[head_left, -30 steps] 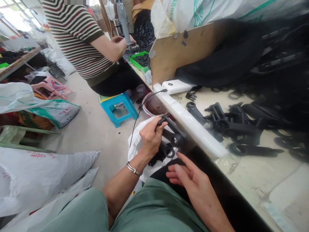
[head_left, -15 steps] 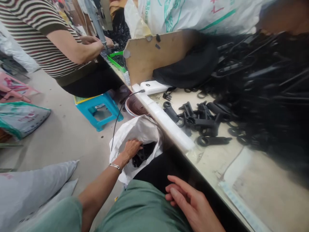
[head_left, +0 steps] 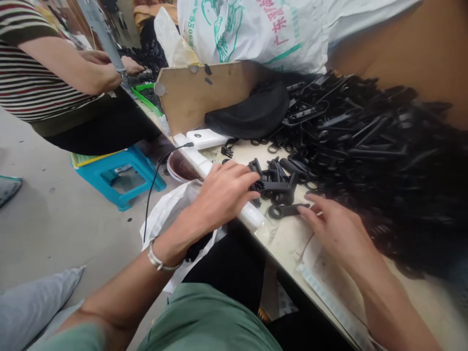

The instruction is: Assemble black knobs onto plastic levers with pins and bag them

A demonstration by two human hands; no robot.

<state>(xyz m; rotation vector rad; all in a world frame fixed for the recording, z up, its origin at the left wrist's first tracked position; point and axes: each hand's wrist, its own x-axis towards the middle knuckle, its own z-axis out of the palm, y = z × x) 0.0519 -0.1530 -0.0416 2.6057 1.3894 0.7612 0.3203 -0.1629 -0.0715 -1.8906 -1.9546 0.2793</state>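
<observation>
My left hand (head_left: 228, 190) reaches over the white padded table edge (head_left: 252, 214), its fingers spread at the near side of a small group of black plastic parts (head_left: 280, 183). My right hand (head_left: 334, 226) is over the table, fingers apart, its fingertips at the narrow end of a single black part with a ring (head_left: 287, 210). Neither hand visibly grips anything. Behind them a large heap of black parts (head_left: 365, 141) covers the table. Below my left forearm, the open white sack (head_left: 164, 209) is partly hidden, with black pieces inside.
A white power bank (head_left: 206, 138) with a black cable lies by a wooden board (head_left: 190, 102) and black cloth (head_left: 252, 112). At the left a person in a striped shirt (head_left: 32, 83) sits on a blue stool (head_left: 120, 180). A bucket (head_left: 181, 165) stands below the table edge.
My left hand has come up out of the white sack to the parts on the table. My right hand has moved forward from my lap to the single ringed part. The view has shifted right.
</observation>
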